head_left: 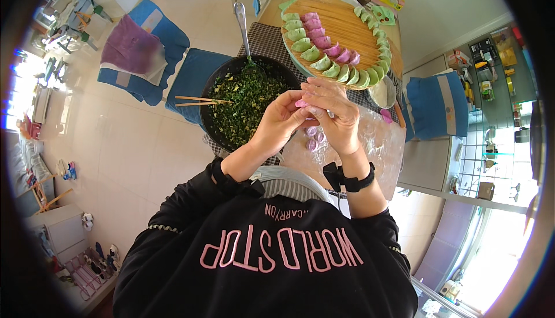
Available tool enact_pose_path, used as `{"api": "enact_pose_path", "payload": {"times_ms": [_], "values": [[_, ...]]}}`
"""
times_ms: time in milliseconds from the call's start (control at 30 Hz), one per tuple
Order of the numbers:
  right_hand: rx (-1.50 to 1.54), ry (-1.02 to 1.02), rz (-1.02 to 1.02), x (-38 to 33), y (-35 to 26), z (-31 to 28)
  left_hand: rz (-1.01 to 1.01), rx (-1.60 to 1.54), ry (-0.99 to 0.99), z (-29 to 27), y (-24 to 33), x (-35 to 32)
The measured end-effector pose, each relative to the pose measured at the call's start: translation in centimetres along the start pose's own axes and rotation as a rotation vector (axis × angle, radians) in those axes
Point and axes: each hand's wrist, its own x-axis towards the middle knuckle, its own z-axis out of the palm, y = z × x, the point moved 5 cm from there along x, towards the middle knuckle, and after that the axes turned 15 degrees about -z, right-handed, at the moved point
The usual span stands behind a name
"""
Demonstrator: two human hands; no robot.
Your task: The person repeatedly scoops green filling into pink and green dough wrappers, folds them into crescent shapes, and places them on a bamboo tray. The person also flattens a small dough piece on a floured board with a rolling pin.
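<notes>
Fingers (309, 105) of both hands are pinched together on a pink dumpling (302, 103), held between the left hand (281, 123) and right hand (337, 118) above the table, beside a black bowl (215, 81) of green filling (245, 101).

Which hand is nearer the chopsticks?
Left. The left hand is just right of the chopsticks across the bowl of greens; the right hand is farther right, beyond it.
</notes>
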Motion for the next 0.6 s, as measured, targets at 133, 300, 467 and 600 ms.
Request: {"api": "enact_pose_path", "payload": {"times_ms": [133,300,467,600], "values": [[-0.004,0.067,0.063,-0.9,0.3,0.4,0.011,0.001,0.039,-0.2,-0.1,0.0],[0.068,0.149,0.055,-0.5,0.2,0.8,0.044,0.073,0.051,-0.4,0.3,0.1],[0.02,-0.045,0.087,0.5,0.4,0.5,0.119,0.332,0.106,-0.3,1.0,0.0],[0.041,-0.076,0.072,0.3,0.9,0.7,0.083,0.376,0.118,-0.2,1.1,0.1]]}}
